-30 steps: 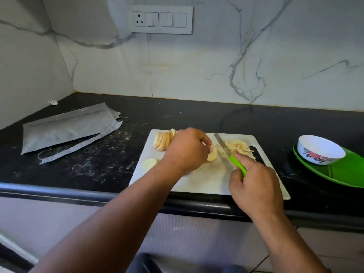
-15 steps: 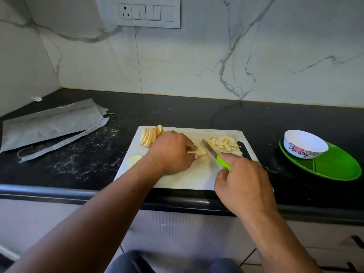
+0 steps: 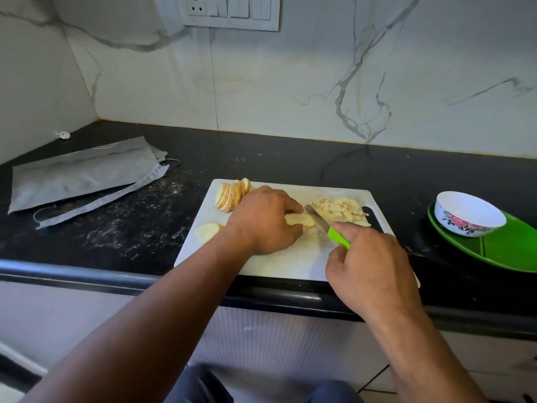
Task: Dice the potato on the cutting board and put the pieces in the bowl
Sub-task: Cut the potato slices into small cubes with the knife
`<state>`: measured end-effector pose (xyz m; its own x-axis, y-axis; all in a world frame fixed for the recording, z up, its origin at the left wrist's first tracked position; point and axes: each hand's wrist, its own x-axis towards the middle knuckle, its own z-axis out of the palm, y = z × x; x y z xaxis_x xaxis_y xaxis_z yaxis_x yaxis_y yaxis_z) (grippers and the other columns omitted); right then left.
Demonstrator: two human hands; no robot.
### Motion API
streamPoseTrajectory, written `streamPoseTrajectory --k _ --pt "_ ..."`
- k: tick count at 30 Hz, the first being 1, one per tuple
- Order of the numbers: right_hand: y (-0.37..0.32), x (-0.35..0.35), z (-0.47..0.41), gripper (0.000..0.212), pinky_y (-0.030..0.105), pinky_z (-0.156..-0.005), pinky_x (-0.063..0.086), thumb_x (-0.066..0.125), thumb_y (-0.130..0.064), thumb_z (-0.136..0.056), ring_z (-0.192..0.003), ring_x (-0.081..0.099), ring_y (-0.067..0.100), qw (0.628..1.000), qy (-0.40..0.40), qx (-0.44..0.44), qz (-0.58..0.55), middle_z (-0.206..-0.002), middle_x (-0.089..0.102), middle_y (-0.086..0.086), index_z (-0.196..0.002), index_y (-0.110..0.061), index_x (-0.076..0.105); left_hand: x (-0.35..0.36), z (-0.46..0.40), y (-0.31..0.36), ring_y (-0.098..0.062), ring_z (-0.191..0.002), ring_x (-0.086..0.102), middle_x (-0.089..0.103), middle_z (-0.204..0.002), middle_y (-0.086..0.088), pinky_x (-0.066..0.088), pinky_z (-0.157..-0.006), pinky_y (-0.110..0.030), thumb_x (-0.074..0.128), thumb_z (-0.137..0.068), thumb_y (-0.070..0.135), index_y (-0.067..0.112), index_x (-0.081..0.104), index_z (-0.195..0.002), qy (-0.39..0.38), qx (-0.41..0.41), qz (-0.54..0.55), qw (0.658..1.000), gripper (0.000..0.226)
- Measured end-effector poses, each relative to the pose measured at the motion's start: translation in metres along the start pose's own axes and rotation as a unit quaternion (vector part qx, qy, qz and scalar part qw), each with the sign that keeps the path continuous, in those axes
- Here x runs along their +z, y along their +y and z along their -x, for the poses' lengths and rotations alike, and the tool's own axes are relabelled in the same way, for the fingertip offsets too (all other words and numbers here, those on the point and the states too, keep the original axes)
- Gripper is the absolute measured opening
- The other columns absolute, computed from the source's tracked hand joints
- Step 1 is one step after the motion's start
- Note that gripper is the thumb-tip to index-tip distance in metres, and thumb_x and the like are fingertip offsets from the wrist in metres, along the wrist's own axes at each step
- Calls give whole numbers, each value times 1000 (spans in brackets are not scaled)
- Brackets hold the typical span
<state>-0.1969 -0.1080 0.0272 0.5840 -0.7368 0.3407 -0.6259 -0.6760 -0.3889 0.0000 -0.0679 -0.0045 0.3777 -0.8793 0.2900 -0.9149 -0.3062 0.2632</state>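
The head view shows the left hand [image 3: 263, 219] pressing a stack of potato slices [image 3: 300, 220] flat on the white cutting board [image 3: 290, 260], its fingers curled over them with only the right end of the stack showing. Just right of that end lies the knife [image 3: 325, 225], its grey blade running far-left to near-right, tip toward the far edge; the right hand [image 3: 372, 266] is wrapped round the green handle. The coming cut turns on that narrow gap: the blade stands beside the stack, seemingly not yet in it, with the left fingertips close by. Right of the blade sits a pile of diced pieces [image 3: 340, 209], pale and irregular. A fan of uncut slices [image 3: 232, 194], skin-edged, leans at the board's far-left, and one loose slice [image 3: 207, 231] lies near-left. The glossy white bowl [image 3: 469, 212], flower-printed, rests on a green plate [image 3: 508, 248] well apart to the right on the black bench [image 3: 116, 228].
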Motion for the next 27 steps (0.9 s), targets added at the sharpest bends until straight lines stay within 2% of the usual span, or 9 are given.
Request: streamPoseTrajectory --k 3,7,11,16,18,21,25,27 --pt "-2 1 -1 44 16 -65 42 55 -25 -92 -71 47 7 1000 -1 0 0 -107 72 -5 -135 -33 58 2 -1 -3 -9 -107 61 72 -119 17 56 -94 -35 68 -87 60 35 73 -126 17 -22 24 999 46" --pt "-7 0 -4 40 18 -72 45 56 -26 -92 -82 62 12 1000 -2 -16 9 -107 72 -6 -131 -32 61 3 2 -4 -9 -110 60 73 -118 15 55 -96 -33 71 -86 56 31 75 -124 37 -44 36 998 45" --pt "-11 3 -6 39 16 -72 42 57 -26 -92 -84 61 11 1000 -2 -20 11 -109 71 -7 -130 -31 62 2 3 -2 -11 -107 62 74 -114 14 56 -94 -34 72 -86 56 29 79 -119 43 -55 28 997 43" --pt "-13 5 -7 42 17 -68 43 56 -25 -92 -90 65 12 1000 -5 -21 19 -110 70 -8 -133 -31 60 -1 6 -2 -13 -112 60 71 -118 15 55 -96 -33 69 -91 50 30 77 -123 29 -39 2 999 38" --pt "-15 5 -7 41 17 -66 43 57 -25 -91 -87 63 11 999 -12 -26 23 -110 70 -8 -132 -30 60 -1 6 -1 -15 -114 59 71 -119 15 54 -97 -35 68 -92 51 32 76 -123 28 -43 -2 999 38" --pt "-16 -1 -1 41 18 -73 46 57 -28 -92 -91 62 11 998 -36 -35 23 -115 68 -9 -133 -30 59 -1 5 0 -15 -116 58 70 -120 17 54 -97 -34 68 -92 51 33 75 -124 23 -54 -3 998 38" --pt "-13 -14 20 40 13 -64 39 54 -32 -93 -74 46 8 996 -45 -55 45 -110 66 -9 -134 -31 55 1 4 0 -14 -113 58 70 -118 18 54 -95 -33 68 -92 52 34 76 -123 24 -57 -6 998 37" --pt "-11 -22 32 41 11 -63 38 52 -32 -93 -71 47 8 995 -49 -56 60 -105 66 -12 -134 -33 54 2 4 -1 -13 -112 57 69 -117 19 55 -94 -33 68 -92 52 35 76 -123 24 -57 -7 998 37"
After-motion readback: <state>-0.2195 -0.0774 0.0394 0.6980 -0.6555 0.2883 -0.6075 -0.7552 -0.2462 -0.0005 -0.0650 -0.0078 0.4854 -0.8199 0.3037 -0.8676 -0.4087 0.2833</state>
